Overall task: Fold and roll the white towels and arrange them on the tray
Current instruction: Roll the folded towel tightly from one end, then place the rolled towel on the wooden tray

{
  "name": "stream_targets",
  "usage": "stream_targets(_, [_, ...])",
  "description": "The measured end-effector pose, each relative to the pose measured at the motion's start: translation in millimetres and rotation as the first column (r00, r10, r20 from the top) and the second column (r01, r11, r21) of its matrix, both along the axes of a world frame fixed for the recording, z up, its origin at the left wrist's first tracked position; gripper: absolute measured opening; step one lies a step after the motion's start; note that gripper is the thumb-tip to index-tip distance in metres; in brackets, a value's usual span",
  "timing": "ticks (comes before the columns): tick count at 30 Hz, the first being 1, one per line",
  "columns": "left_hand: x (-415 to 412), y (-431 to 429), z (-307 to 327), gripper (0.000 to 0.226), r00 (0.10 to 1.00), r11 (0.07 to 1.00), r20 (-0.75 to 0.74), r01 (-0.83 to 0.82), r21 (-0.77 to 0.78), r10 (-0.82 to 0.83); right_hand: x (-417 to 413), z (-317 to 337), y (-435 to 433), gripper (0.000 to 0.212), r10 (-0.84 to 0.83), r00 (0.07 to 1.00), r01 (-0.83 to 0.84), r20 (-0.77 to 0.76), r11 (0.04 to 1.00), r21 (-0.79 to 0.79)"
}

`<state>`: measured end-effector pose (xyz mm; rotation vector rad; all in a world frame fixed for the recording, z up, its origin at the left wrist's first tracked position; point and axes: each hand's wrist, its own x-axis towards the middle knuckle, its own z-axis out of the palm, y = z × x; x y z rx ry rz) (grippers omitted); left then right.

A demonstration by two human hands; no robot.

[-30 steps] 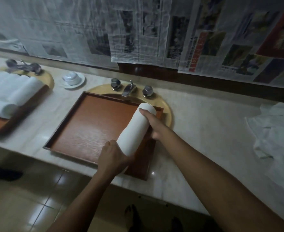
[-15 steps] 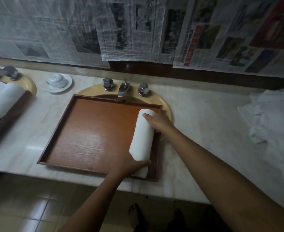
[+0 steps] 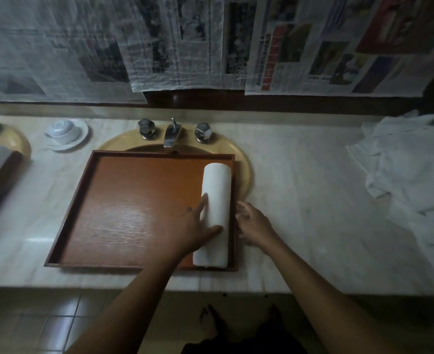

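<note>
Settling the rolled white towel (image 3: 216, 208) along the wooden tray's (image 3: 134, 213) right edge looks like the step in hand. The left hand (image 3: 194, 229) presses it with straight fingers. The right hand (image 3: 254, 223) hangs relaxed and empty beside the rim. Next probably comes fetching from the crumpled towel pile (image 3: 410, 175) at the counter's right end. The roll looks tight, smooth and even.

Dim room, newspapered wall (image 3: 175, 39), marble counter (image 3: 300, 200), tiled floor (image 3: 32, 325)
</note>
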<state>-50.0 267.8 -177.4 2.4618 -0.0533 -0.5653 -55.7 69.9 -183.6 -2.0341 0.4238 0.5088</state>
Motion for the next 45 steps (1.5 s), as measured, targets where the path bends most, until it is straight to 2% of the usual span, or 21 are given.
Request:
stream_targets(3, [6, -5, 4, 0.099, 0.995, 0.985, -0.084, -0.06, -0.159, 0.047, -2, 8, 3, 0.047, -0.065, 0.997, 0.067, -0.028, 0.994, 0.082])
stream_targets(7, [6, -6, 2, 0.097, 0.969, 0.921, -0.239, -0.143, -0.362, 0.057, -4, 17, 7, 0.053, -0.026, 0.999, 0.027, -0.021, 0.999, 0.034])
stream_targets(11, [8, -1, -1, 0.098, 0.946, 0.877, -0.319, -0.2, -0.437, 0.057, -5, 16, 11, 0.05, -0.02, 1.0, 0.021, -0.017, 1.0, 0.021])
stream_targets(15, [7, 7, 0, 0.091, 0.934, 0.859, -0.358, -0.189, -0.477, 0.007, -12, 13, 8, 0.052, -0.023, 0.999, 0.025, -0.027, 0.996, 0.087])
stream_targets(18, [14, 10, 7, 0.059, 0.927, 0.858, -0.373, -0.23, -0.459, 0.049, -24, 12, 6, 0.055, -0.011, 0.999, 0.014, -0.037, 0.995, 0.099])
stream_targets(20, [28, 11, 6, 0.051, 0.954, 0.909, -0.291, -0.187, -0.372, 0.077, -34, 14, 5, 0.057, -0.006, 0.999, 0.009, -0.038, 0.996, 0.085])
stream_targets(23, [53, 6, 7, 0.067, 0.98, 0.952, -0.173, -0.142, -0.27, 0.097, -52, 16, 8, 0.067, -0.005, 0.999, 0.007, -0.036, 0.997, 0.078])
stream_targets(26, [79, -8, 14, 0.084, 0.995, 0.975, -0.053, -0.089, -0.203, 0.08, -70, 13, 15, 0.094, 0.009, 0.997, -0.002, -0.072, 0.996, 0.087])
stream_targets(28, [94, -20, 19, 0.086, 0.999, 0.983, 0.038, -0.022, -0.181, 0.03, -79, 9, 23, 0.113, 0.039, 0.997, -0.038, -0.074, 0.999, 0.012])
stream_targets(30, [104, -30, 20, 0.086, 0.997, 0.993, 0.075, 0.031, -0.113, -0.023, -85, 7, 32, 0.121, 0.096, 0.995, -0.1, -0.041, 0.99, -0.102])
stream_targets(32, [109, -36, 18, 0.087, 0.996, 0.996, 0.072, 0.054, -0.073, -0.049, -88, 5, 38, 0.124, 0.135, 0.991, -0.136, -0.015, 0.974, -0.18])
stream_targets(35, [111, -36, 13, 0.088, 0.998, 0.993, 0.063, 0.022, -0.114, -0.015, -89, 5, 39, 0.123, 0.151, 0.988, -0.15, -0.017, 0.962, -0.227])
stream_targets(40, [107, -26, 7, 0.093, 0.999, 0.975, 0.012, -0.028, -0.219, 0.031, -92, 9, 45, 0.12, 0.112, 0.994, -0.108, 0.003, 0.964, -0.243])
stream_targets(45, [103, -22, 9, 0.092, 0.999, 0.975, 0.006, -0.04, -0.22, 0.042, -91, 7, 54, 0.112, 0.076, 0.995, -0.059, 0.06, 0.967, -0.248])
